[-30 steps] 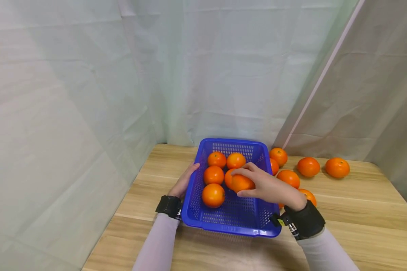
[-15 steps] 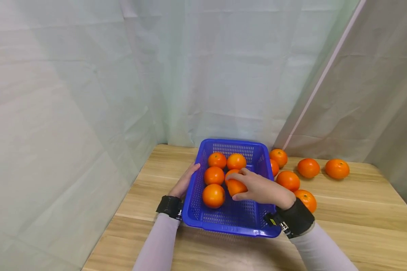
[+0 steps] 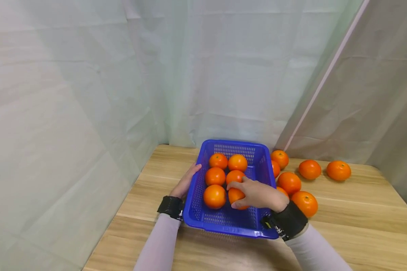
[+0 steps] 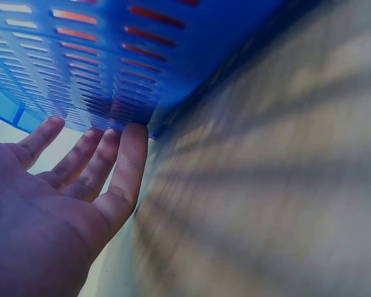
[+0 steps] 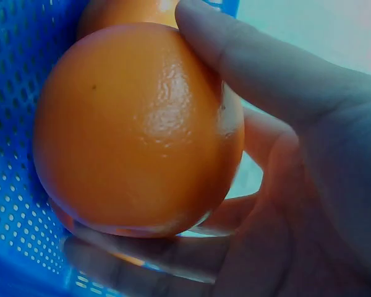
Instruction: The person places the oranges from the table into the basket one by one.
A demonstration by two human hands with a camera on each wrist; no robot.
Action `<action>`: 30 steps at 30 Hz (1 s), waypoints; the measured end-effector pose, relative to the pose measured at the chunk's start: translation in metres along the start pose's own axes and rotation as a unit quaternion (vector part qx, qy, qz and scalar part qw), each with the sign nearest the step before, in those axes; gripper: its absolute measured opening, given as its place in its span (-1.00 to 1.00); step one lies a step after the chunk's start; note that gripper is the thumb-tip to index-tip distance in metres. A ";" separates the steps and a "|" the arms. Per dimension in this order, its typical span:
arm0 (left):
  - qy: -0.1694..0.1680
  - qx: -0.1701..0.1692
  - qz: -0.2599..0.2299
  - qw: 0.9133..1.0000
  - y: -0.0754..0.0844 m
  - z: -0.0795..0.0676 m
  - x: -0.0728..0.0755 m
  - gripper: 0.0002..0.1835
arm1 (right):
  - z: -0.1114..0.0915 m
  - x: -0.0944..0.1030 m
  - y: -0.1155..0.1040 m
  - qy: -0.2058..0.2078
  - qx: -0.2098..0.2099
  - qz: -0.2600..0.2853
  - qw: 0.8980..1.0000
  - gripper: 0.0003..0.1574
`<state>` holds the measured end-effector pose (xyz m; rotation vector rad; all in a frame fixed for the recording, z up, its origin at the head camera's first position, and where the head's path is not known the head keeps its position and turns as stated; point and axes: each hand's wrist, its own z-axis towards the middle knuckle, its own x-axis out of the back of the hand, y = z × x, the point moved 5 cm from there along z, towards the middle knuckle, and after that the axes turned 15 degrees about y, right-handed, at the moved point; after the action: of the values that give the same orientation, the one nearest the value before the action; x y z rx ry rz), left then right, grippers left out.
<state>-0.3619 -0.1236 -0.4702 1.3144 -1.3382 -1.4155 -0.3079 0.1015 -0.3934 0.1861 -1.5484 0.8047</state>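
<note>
Pale, creased sheeting (image 3: 230, 75) walls in the space behind and to the left, turning a duller beige on the right, where a light seam (image 3: 327, 77) slants down to the back of the counter (image 3: 359, 222). The counter is light wood, its grain lines running across, its far corners rounded, its back edge close to the sheeting. A blue mesh basket (image 3: 224, 228) sits toward the back, nearer the left edge, a soft shadow on the wood before it. Two pale sleeves (image 3: 161, 241) reach in, ending at black straps (image 3: 171, 206) on the wrists. The left hand (image 3: 185, 181) has its fingers extended, their tips touching the basket's outer left wall. The right hand (image 3: 261, 194) is inside the basket, thumb and fingers curled round an orange (image 3: 236, 198) — just beside the near-left one; whether it touches the basket's floor I cannot tell. Five other oranges (image 3: 214, 197) lie inside; more (image 3: 309, 169) sit on the wood to the basket's right, some partly hidden by its rim.
</note>
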 end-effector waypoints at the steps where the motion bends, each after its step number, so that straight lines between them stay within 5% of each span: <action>1: 0.000 -0.002 -0.001 1.000 0.000 0.000 0.000 -0.38 | -0.001 -0.001 0.000 -0.005 -0.008 -0.003 1.000 -0.30; 30: -0.007 -0.010 -0.003 1.000 0.002 -0.001 -0.001 -0.41 | 0.003 -0.020 0.003 -0.030 -0.005 0.003 1.000 -0.37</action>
<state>-0.3609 -0.1229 -0.4684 1.2995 -1.3271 -1.4401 -0.3090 0.0955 -0.4128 0.1982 -1.6095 0.8024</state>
